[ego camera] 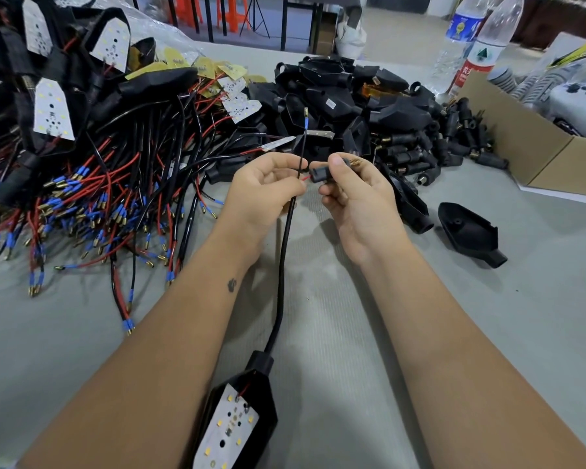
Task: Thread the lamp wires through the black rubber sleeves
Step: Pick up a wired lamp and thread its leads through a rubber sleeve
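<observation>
Both hands pinch — left hand [268, 184] the wires [300, 164], right hand [352, 187] the rubber sleeve [319, 174].

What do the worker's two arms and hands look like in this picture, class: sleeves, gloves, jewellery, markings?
Both forearms are bare to the frame's edge, with no sleeves in view. The left hand and right hand wear no gloves, and no rings or watch show. The one marking is a small dark tattoo on the left forearm near the wrist. The fingers have short, unpainted nails.
</observation>
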A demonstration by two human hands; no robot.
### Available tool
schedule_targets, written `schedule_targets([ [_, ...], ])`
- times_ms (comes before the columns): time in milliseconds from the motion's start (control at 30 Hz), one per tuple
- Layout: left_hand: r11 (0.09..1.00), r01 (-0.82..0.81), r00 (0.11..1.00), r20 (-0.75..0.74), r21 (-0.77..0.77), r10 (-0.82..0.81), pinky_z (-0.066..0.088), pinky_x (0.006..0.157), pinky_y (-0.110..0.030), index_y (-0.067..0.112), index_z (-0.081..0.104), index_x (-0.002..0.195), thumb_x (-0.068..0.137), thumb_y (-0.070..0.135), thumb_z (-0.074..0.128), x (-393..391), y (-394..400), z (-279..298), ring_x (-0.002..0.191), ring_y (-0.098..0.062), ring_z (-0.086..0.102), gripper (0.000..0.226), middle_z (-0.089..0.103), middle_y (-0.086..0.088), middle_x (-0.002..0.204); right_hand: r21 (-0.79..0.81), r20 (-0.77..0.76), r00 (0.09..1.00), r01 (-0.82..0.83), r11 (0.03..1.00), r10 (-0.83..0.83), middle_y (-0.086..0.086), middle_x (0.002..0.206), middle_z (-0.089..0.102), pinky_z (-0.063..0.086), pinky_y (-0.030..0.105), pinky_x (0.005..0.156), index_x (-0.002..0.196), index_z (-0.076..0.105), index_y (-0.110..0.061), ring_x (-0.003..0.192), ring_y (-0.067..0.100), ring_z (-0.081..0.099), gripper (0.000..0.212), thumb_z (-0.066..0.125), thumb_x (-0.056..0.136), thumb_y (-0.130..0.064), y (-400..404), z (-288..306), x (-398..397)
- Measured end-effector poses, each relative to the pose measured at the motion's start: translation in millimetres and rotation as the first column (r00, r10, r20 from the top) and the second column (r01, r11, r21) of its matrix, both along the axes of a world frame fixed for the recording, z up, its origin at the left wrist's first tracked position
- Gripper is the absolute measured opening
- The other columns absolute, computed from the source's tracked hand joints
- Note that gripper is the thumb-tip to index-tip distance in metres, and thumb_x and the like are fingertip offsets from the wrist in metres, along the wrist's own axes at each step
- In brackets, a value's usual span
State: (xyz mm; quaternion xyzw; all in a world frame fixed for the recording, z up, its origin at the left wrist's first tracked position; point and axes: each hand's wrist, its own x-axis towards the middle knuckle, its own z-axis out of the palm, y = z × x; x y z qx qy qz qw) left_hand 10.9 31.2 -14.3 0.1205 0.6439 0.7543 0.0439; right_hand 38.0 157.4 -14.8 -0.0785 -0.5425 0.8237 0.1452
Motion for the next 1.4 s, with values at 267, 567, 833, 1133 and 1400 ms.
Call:
schedule_targets([
  [267, 1.0, -0.012, 0.999, -0.035, 0.015, 0.012, 0.049, 0.068, -0.024, 0.018, 0.061, 0.089, 0.084, -0.008, 0.066, -2, -1, -5, 0.067, -0.009, 0.059, 0.027, 0.064, 0.002, 0.072, 0.052, -0.025, 0.998, -0.06, 0.997, 0.061, 0.005, 0.092, 0.072, 0.047, 0.02, 0.062, 0.1, 0.058, -0.015, 0.062, 0.01, 0.056, 0.003, 0.058, 0.098, -0.012, -3, 1, 1],
  [567, 1.0, -0.028, 0.998, -0.064, 0.0, 0.028, 0.048, 0.064, -0.017, 0.02, 0.061, 0.089, 0.085, -0.006, 0.066, -3, -1, -8, 0.066, -0.005, 0.057, 0.027, 0.061, 0.001, 0.077, -0.025, -0.033, 0.998, -0.045, 0.999, 0.044, 0.008, 0.086, 0.073, 0.05, 0.023, 0.061, 0.106, 0.061, -0.014, 0.06, 0.013, 0.061, 0.033, 0.032, 0.108, -0.03, -1, 2, 1],
  [833, 0.999, 0.025, 0.998, -0.053, 0.045, -0.023, 0.043, 0.071, -0.02, 0.021, 0.061, 0.09, 0.087, -0.008, 0.054, -1, 1, -1, 0.077, -0.007, 0.056, 0.03, 0.062, 0.001, 0.09, 0.021, -0.021, 0.999, -0.038, 0.999, 0.039, 0.007, 0.081, 0.074, 0.05, 0.023, 0.059, 0.096, 0.06, -0.014, 0.058, 0.013, 0.06, 0.031, 0.035, 0.108, -0.029, -2, -3, -3],
  [1133, 0.949, 0.111, 0.992, -0.091, 0.297, -0.088, 0.043, 0.076, -0.025, 0.026, 0.063, 0.093, 0.095, 0.031, 0.046, 1, -6, 5, 0.089, -0.011, 0.058, 0.018, 0.068, 0.005, 0.088, -0.095, -0.001, 1.0, -0.002, 0.995, 0.002, 0.007, 0.075, 0.072, 0.055, 0.023, 0.062, 0.096, 0.059, -0.011, 0.061, 0.013, 0.067, 0.033, 0.032, 0.109, -0.027, -1, -1, -3],
  [1400, 0.956, 0.079, 0.995, -0.085, 0.283, -0.057, 0.034, 0.063, -0.021, 0.022, 0.068, 0.105, 0.1, 0.025, 0.042, -1, -8, 2, 0.07, -0.005, 0.045, 0.026, 0.069, 0.006, 0.09, -0.15, 0.005, 0.999, 0.044, 0.988, -0.044, 0.008, 0.076, 0.072, 0.054, 0.023, 0.061, 0.098, 0.06, -0.011, 0.062, 0.014, 0.067, 0.033, 0.033, 0.108, -0.027, 2, -2, -4],
])
